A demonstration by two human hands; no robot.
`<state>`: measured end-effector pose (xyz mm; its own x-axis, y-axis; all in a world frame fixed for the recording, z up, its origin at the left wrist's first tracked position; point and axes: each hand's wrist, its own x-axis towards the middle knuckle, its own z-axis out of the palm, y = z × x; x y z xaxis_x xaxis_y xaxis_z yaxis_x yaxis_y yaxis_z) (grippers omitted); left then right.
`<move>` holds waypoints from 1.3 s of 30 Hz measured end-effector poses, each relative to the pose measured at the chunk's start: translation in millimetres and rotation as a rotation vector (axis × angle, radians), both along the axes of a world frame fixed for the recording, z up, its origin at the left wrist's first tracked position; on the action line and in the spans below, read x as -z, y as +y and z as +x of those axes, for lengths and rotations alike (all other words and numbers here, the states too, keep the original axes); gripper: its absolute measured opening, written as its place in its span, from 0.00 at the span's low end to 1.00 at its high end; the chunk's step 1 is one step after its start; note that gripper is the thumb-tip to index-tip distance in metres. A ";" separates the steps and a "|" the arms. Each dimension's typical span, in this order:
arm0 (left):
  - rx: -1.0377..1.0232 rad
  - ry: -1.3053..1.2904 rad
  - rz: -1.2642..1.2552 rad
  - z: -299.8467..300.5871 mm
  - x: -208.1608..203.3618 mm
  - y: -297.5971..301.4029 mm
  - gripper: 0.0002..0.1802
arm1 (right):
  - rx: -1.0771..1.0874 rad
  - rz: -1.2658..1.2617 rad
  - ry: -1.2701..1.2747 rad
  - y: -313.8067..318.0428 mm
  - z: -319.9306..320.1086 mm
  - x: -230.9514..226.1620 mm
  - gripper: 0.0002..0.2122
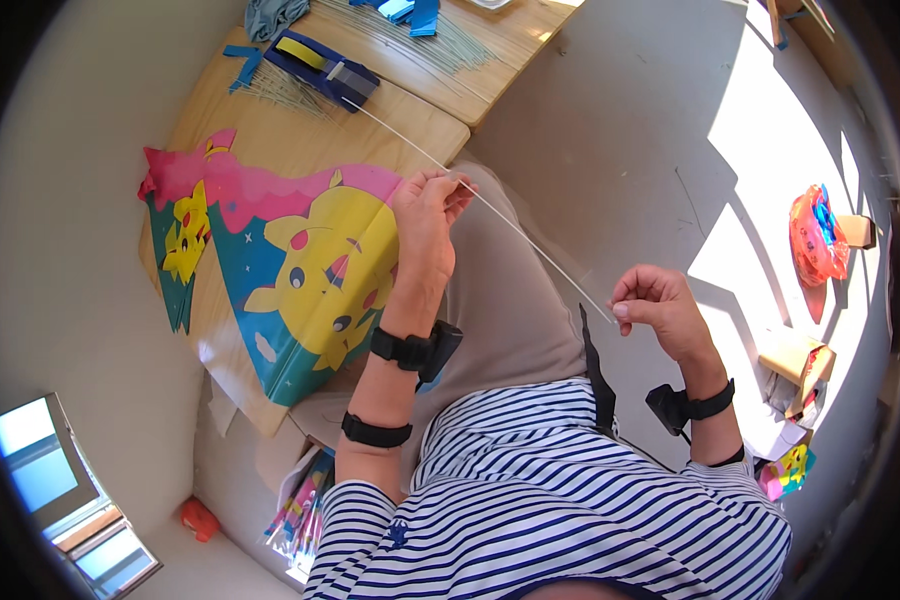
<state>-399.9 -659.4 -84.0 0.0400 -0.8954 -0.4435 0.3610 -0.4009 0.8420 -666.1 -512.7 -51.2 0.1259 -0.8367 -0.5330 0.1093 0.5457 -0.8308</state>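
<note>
- The person sat at a low wooden table, and a long thin pale rod was stretched between both hands, running up past the left hand toward the far side of the table.
- The left hand had its fingertips pinched shut around the rod partway along its length, wrist bent, forearm rising from the lower edge with two black bands on it.
- The right hand held the rod's near end, thumb and forefinger closed tight on the tip, the other fingers curled in; a black strap sat on that wrist too.
- The rod hung over the person's lap, clear of the table at the near end; its far end reached toward a dark blue tape dispenser.
- On the table lay a colourful kite sheet printed with a yellow cartoon figure, flat and with no rod showing on it from this view, so fitting the frame looked still to be done.
- A fan of more thin rods lay spread at the table's far end, beside blue scraps.
- Judging by that, the work seemed at an early stage: one rod in hand, the sheet waiting.
- Over on the sunlit floor sat an orange bag, well apart.
</note>
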 end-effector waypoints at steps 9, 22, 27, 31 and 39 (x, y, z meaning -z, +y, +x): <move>-0.023 -0.020 -0.010 12.1 -4.7 -2.9 0.03 | -0.018 -0.003 0.035 -4.9 0.3 3.6 0.03; -0.212 -0.401 -0.081 171.4 -7.1 -144.2 0.05 | 0.034 0.092 0.079 -15.1 -7.0 27.8 0.03; -0.170 -0.205 -0.306 140.7 -58.4 -169.1 0.05 | 0.046 0.149 0.094 -19.1 -8.0 40.2 0.03; -0.043 -0.253 -0.322 117.9 -87.8 -222.6 0.05 | 0.042 0.173 0.053 -19.5 -5.6 48.3 0.03; -0.209 -0.434 -0.310 116.5 -44.4 -207.6 0.06 | 0.052 0.188 0.056 -21.4 -2.7 52.4 0.03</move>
<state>-283.5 -867.0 -39.7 0.3501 -0.9345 -0.0652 0.0008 -0.0693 0.9976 -668.9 -534.1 -103.6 0.0507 -0.7264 -0.6854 0.0979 0.6866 -0.7204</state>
